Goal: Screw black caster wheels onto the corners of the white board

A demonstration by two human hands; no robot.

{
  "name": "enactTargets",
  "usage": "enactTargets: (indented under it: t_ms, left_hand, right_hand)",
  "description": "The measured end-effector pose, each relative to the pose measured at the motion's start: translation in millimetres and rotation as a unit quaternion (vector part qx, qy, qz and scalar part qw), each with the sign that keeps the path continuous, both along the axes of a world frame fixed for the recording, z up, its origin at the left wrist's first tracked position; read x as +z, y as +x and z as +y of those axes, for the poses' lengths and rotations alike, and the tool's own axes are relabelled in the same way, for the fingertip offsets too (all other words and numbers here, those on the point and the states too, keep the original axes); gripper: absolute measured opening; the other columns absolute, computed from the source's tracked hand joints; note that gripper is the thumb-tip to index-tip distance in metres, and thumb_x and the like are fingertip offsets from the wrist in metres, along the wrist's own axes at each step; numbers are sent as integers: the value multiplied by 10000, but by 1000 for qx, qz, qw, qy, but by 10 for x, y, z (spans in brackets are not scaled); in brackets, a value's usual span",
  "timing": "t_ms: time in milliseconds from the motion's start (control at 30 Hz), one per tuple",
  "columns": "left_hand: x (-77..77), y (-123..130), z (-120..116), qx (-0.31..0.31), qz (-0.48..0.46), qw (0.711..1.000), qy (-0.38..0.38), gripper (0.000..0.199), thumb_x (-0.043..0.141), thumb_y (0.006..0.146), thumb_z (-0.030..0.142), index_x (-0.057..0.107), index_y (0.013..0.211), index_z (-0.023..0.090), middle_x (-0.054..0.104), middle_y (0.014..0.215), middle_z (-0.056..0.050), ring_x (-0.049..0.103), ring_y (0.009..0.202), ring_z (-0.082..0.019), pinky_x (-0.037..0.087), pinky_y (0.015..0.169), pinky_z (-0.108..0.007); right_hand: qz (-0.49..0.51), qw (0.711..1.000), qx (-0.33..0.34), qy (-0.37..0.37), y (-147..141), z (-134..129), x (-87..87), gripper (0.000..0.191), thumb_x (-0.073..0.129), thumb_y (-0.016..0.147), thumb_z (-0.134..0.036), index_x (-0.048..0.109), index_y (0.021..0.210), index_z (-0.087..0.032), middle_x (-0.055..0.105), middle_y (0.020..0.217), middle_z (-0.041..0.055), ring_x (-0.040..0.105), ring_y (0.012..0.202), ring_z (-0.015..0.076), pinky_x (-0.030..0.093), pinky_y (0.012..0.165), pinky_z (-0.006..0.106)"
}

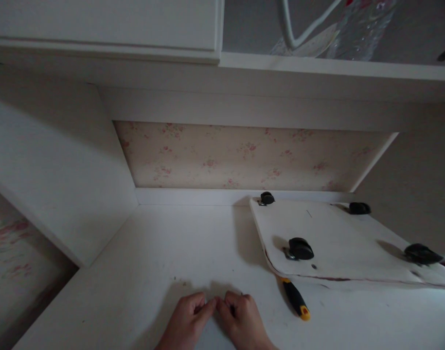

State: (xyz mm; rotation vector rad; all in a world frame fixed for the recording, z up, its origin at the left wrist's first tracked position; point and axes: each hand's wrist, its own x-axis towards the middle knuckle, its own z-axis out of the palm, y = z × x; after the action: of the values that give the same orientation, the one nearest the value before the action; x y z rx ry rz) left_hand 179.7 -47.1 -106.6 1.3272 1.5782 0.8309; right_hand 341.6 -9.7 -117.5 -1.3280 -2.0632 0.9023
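Both hands sit at the bottom centre of the frame, resting on the white desktop [142, 253]. Left hand [187, 318] and right hand [240, 316] meet fingertip to fingertip, fingers curled inward and pinched together over one spot. Something small and dark shows at the right hand's fingertips, but it is too small to identify; whether either hand actually grips anything, I cannot tell.

Just right of the hands, at lower centre-right: a screwdriver [296, 300] with a black-and-yellow handle, lying on the desktop, its forward end tucked under the edge of a white board [346, 243]. Neither hand touches it.

The board lies flat at centre-right of the frame, underside up, reaching toward the right edge. Four black casters are visible on it: near left [300, 248], far left [267, 198], far right [359, 208], near right [421, 253]. All four appear seated in place (fastening screws not resolvable at this size). A small dark dot sits on the board just beside the near-left caster; unclear whether hole or screw.

Judgement on progress: with four wheels already on the board and the tool set down, the mounting looks largely done; what remains seems to be the small item under the fingertips.

Upper part of frame: white shelf [317, 65], floral back panel [244, 155] beneath it.
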Motion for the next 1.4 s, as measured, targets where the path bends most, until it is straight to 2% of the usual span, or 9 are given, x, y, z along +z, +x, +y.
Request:
enactTargets:
  t_ms: [133, 300, 467, 667, 1133, 1400]
  left_hand:
    - [9, -15, -16, -4, 1, 1000, -2, 385, 486, 817, 488, 284, 594, 248, 236, 593, 72, 272, 597, -128, 208, 553, -291]
    - [31, -61, -22, 6, -11, 1000, -6, 244, 475, 674, 291, 263, 559, 255, 192, 567, 81, 232, 571, -115, 176, 532, -292]
    - [75, -62, -13, -2, -12, 1000, -19, 232, 461, 625, 205, 252, 535, 254, 178, 548, 82, 217, 565, -113, 165, 528, -295]
    - [73, -60, 7, -13, 13, 999, -38, 275, 473, 640, 118, 260, 521, 244, 197, 532, 84, 245, 568, -111, 172, 540, -296]
    - [48, -59, 1, -31, 39, 998, -27, 315, 489, 681, 114, 242, 529, 237, 205, 538, 83, 270, 576, -113, 169, 556, -303]
    - [71, -53, -10, -27, 8, 999, -36, 267, 487, 675, 183, 259, 550, 242, 218, 559, 82, 274, 587, -117, 188, 552, -294]
  right_hand:
    - [-6, 1000, 0, 5, 3, 0, -30, 429, 464, 907, -392, 487, 524, -200, 451, 463, -30, 394, 464, 97, 217, 489, 257]
    - [-20, 1000, 6, 12, 11, 6, -83, 398, 467, 891, -341, 456, 517, -205, 437, 458, -39, 398, 448, 90, 207, 476, 251]
    - [-31, 999, 7, 30, 20, 16, -136, 329, 466, 836, -262, 434, 513, -206, 430, 457, -39, 409, 453, 93, 218, 486, 251]
    - [-39, 998, 12, 39, 2, 43, -168, 350, 475, 848, -273, 467, 505, -203, 474, 446, -34, 426, 433, 90, 226, 476, 246]
    - [-44, 998, 30, 36, 16, 39, -145, 391, 466, 890, -341, 536, 535, -195, 525, 468, -19, 461, 451, 90, 216, 472, 245]
    - [-48, 998, 26, 33, 11, 26, -125, 382, 481, 875, -339, 552, 532, -189, 540, 470, -14, 445, 454, 89, 220, 489, 248]
